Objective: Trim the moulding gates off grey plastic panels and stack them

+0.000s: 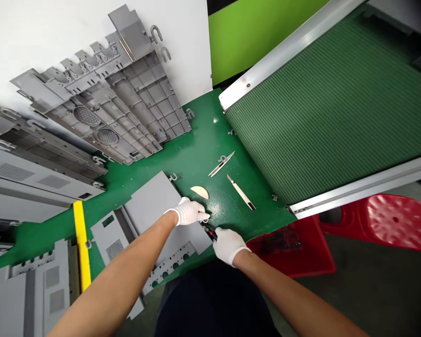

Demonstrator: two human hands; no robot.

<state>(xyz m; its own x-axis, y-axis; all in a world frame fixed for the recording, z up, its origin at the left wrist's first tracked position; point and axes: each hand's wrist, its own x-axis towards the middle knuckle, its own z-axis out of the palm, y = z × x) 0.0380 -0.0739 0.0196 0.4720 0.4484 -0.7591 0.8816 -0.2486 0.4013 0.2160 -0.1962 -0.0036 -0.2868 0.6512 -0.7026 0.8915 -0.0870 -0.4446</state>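
A grey plastic panel [157, 201] with vent grilles and cut-outs lies at an angle on the green bench top [192, 157]. My left hand [190, 212], in a white glove, is closed at the panel's right edge, fingertips pinched on a small curved plastic hook [205, 220] that is mostly covered. Black-handled side cutters [210, 232] with a touch of red are gripped in my gloved right hand [228, 245]. Their jaws reach the panel edge just below my left fingertips; whether they touch the hook is hard to see. Another plastic hook [173, 177] sticks out from the panel's upper edge.
Two craft knives [241, 192] [222, 164] and a pale half-round piece [199, 191] lie beyond my hands. More grey panels [126, 98] lean at the left and back. A green ribbed conveyor [330, 107] stands right, above a red bin [291, 252] and red stool [396, 220].
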